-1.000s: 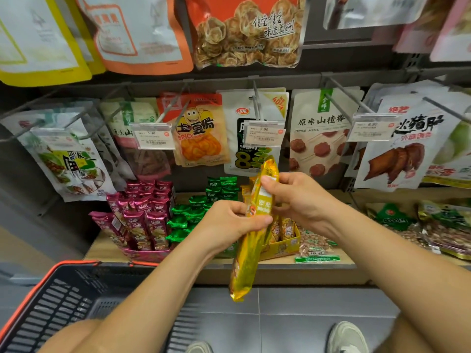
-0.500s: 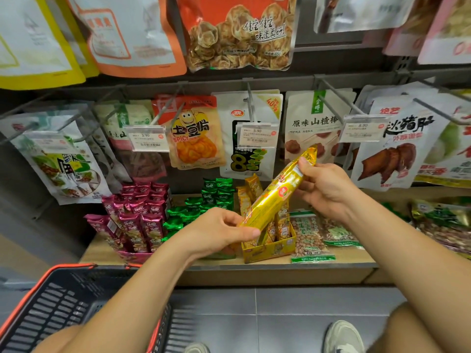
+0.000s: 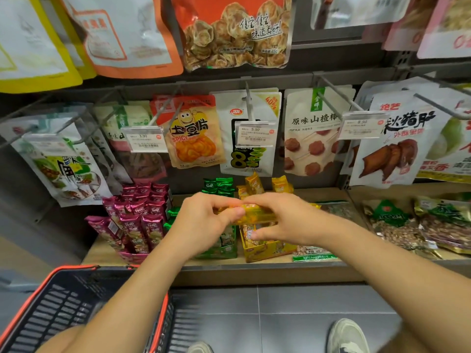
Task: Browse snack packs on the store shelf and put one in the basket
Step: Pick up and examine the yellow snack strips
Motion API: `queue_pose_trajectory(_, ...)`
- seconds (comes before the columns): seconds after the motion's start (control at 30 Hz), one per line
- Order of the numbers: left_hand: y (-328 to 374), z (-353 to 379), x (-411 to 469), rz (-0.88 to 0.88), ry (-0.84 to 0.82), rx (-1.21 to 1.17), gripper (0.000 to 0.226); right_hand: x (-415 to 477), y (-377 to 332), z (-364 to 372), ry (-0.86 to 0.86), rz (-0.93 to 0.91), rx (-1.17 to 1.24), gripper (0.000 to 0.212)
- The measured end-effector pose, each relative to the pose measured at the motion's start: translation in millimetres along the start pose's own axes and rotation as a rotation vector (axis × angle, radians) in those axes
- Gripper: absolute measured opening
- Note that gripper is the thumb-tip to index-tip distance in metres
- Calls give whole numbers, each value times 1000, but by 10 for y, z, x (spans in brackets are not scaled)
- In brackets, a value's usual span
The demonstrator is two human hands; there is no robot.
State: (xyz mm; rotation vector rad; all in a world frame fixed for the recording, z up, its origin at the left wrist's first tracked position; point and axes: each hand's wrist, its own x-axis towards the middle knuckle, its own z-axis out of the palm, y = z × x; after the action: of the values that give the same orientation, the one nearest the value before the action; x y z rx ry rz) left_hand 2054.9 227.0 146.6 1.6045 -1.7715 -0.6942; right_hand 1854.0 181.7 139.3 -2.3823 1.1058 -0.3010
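Nearest the camera, the basket (image 3: 63, 301) sits low at the left, under the left forearm. No goods can be seen in the part that shows. Two shoes stand on the tiled floor to its right.

Both arms reach forward over the shelf's front edge. The left hand (image 3: 204, 220) pinches one end of the yellow snack pack (image 3: 254, 212) between thumb and fingers. The right hand (image 3: 285, 220) has its fingers curled over the other end. The pack lies roughly level between them, above the yellow display box (image 3: 265, 250) that stands near the front edge of the shelf (image 3: 267, 276). Motion blur hides the exact finger contact.

Further back on the shelf, magenta packs (image 3: 137, 220) stand to the left and green packs (image 3: 219, 186) stand behind the hands. Loose bags lie towards the right end. Above, pouches hang on pegs behind price tags (image 3: 255, 133).

Judgement: the step in hand is browsing, with one pack under examination and nothing yet deposited. If this pack is chosen, the next move calls for one hand to let go and the other to carry it down and leftward past the left forearm into the basket. If it is rejected, it goes back into the display box.
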Motion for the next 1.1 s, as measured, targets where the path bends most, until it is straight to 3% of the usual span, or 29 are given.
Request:
queue_pose_trajectory(0.13,37,-51,26,-18,86,-195,14,19,-104,41,52,-18,174,45)
queue_pose_trajectory(0.3,38,-73,12,-2,88,-127,25,32,-101,37,-34,-19,239,37)
queue_pose_trajectory(0.47,-7,-54,-5,103,136,206,26,40,-89,41,-140,55,211,38)
queue_pose_trajectory(0.53,5,-65,12,92,168,116,13,40,-91,47,-173,93,225,38)
queue_pose_trajectory(0.73,-7,-159,39,-25,86,-170,15,41,-84,18,-208,149,422,28)
queue_pose_trajectory(0.8,-1,-160,36,-33,121,-211,16,38,-90,35,-184,130,430,37)
queue_pose_trajectory(0.87,5,-160,36,-25,162,-176,17,28,-102,56,-145,102,456,48)
queue_pose_trajectory(0.97,25,-187,34,12,171,-86,19,28,-113,75,-87,48,469,42)
queue_pose_trajectory(1.1,55,-269,12,43,65,34,20,32,-112,41,-108,43,366,43)
